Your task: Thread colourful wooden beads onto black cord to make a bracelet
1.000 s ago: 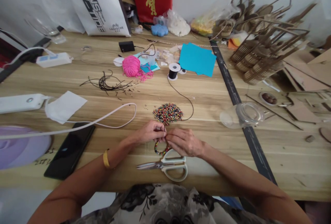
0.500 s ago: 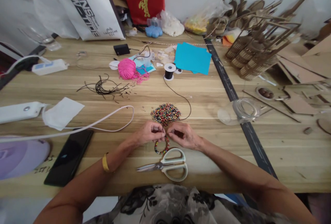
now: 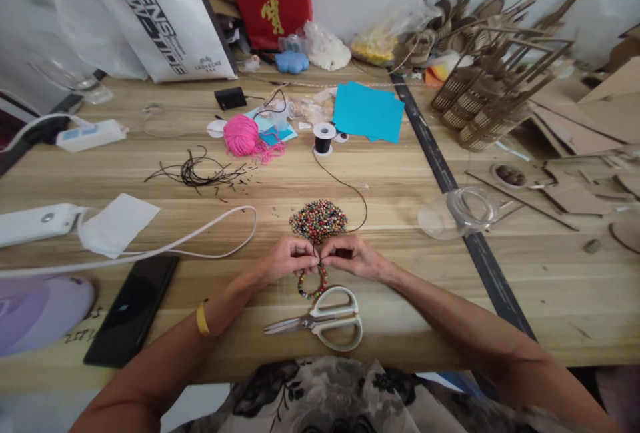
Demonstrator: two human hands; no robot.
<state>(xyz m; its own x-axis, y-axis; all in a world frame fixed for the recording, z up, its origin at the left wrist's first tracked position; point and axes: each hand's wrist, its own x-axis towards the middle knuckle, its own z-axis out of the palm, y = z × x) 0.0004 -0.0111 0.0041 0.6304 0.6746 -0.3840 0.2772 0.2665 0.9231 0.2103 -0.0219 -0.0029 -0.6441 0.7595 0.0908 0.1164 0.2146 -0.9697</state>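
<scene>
My left hand (image 3: 293,257) and my right hand (image 3: 351,256) meet fingertip to fingertip, both pinching the black cord (image 3: 361,194) at the top of a small ring of colourful beads (image 3: 313,294). The ring hangs just below my fingers, over the wooden table. Right behind my hands lies a pile of multicoloured beads (image 3: 319,219). From the spool of black cord (image 3: 323,141) the line curves round the pile's right side towards my fingers. White-handled scissors (image 3: 320,321) rest in front of the ring, blades pointing left.
Black cord pieces (image 3: 197,171), pink yarn (image 3: 241,135) and blue sheets (image 3: 369,111) lie farther back. On the left are a phone (image 3: 131,309) and a white cable (image 3: 200,227). A clear tape roll (image 3: 473,209) and wooden baskets (image 3: 480,109) stand on the right.
My right hand has moved slightly left, so its fingertips now meet those of my left hand at the cord. The whole view has shifted a little.
</scene>
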